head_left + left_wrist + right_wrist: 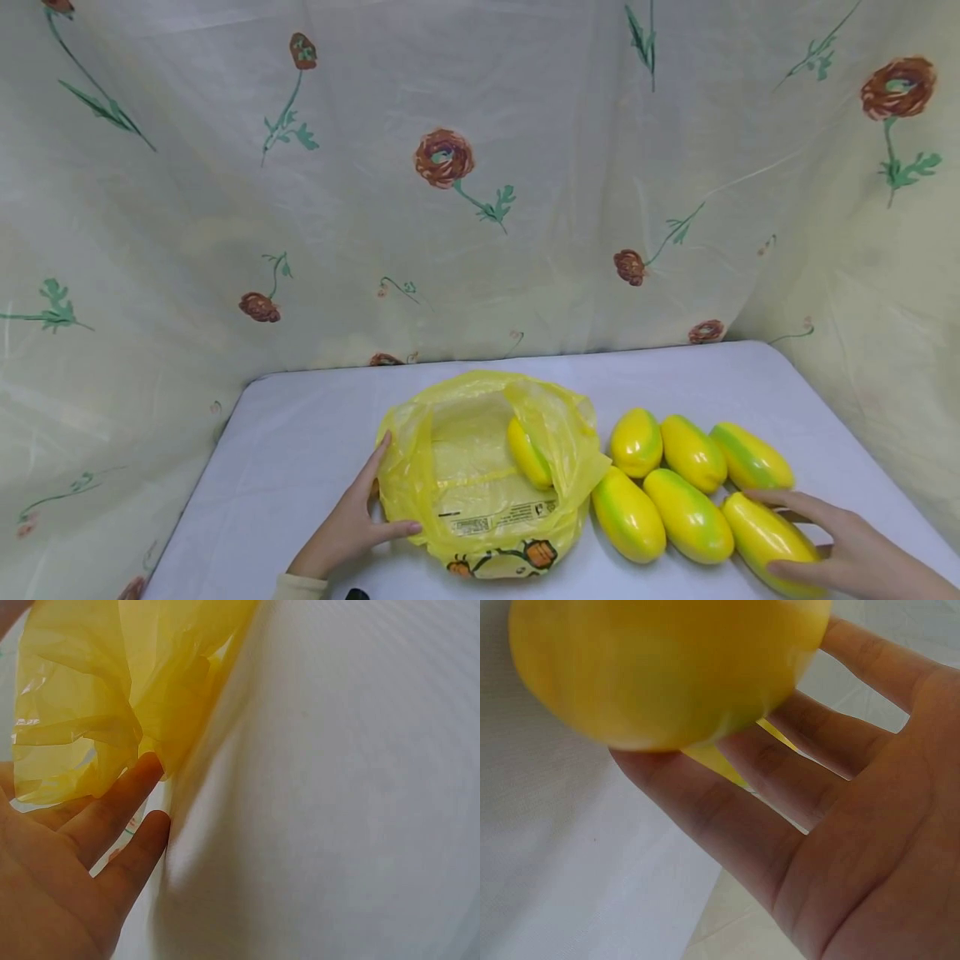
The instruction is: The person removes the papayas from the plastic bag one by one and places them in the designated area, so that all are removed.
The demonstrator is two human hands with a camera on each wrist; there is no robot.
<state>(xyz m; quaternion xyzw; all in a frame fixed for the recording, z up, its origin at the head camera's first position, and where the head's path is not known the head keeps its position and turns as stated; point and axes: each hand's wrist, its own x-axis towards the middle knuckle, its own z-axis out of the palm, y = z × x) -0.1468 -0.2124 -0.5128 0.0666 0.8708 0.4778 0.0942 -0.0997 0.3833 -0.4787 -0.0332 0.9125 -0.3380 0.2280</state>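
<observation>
A yellow plastic bag (457, 521) lies on the table with its mouth wide, and one yellow-green papaya (529, 454) shows inside on its right. My left hand (347, 518) rests against the bag's left side, thumb and fingers spread along it. In the left wrist view, the fingers (112, 806) are nearly straight and touch the thin plastic. To the right, my right hand (855, 546) holds the nearest papaya (768, 542) of the group, fingers on its far side and thumb on its near side. The right wrist view shows fingertips pressed to that glossy fruit.
Several more papayas sit in two rows right of the bag, among them a near-row one (628, 515) close to the bag's edge. A white cloth covers the table (300, 450). Flower-printed curtains (525, 275) surround it behind and at the sides.
</observation>
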